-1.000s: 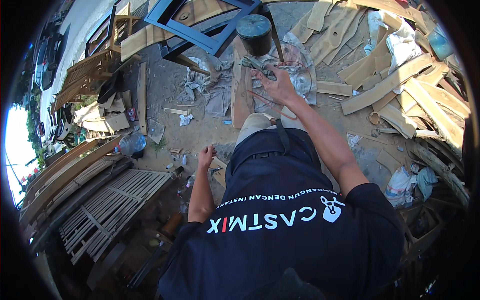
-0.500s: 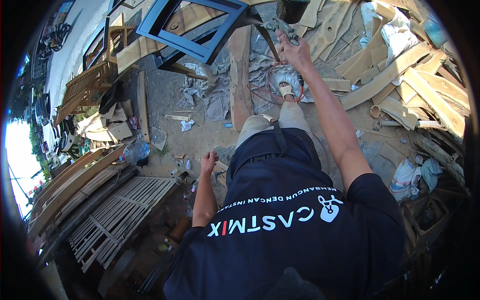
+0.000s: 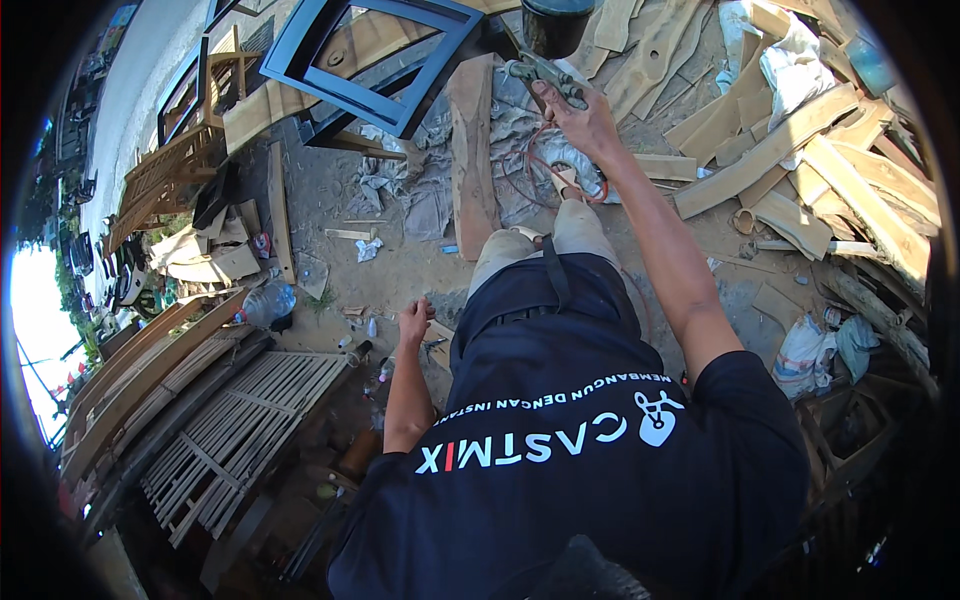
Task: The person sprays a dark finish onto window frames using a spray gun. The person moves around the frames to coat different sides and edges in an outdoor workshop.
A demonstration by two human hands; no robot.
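Note:
My right hand (image 3: pixel 585 122) is closed round the handle of a metal spray gun (image 3: pixel 548 80), held out at the end of my stretched arm. Just left of the gun stands a piece of furniture with a glossy blue-black frame (image 3: pixel 434 78); the gun does not visibly touch the frame. An orange hose (image 3: pixel 603 192) loops on the ground below my right hand, near my sandalled foot. My left hand (image 3: pixel 415 322) hangs low at my left side, fingers curled, and nothing shows in it.
A dark bucket (image 3: pixel 556 28) stands beyond the gun. Curved wooden offcuts (image 3: pixel 770 190) are heaped at the right. A long plank (image 3: pixel 470 150) lies over crumpled sheeting ahead of my feet. At the left are a slatted bamboo panel (image 3: pixel 235 430) and a clear plastic jug (image 3: pixel 268 304).
My right hand and the spray gun have come slightly nearer, and the gun has tilted. A faint mist at its nozzle no longer shows. My left hand hangs much as before.

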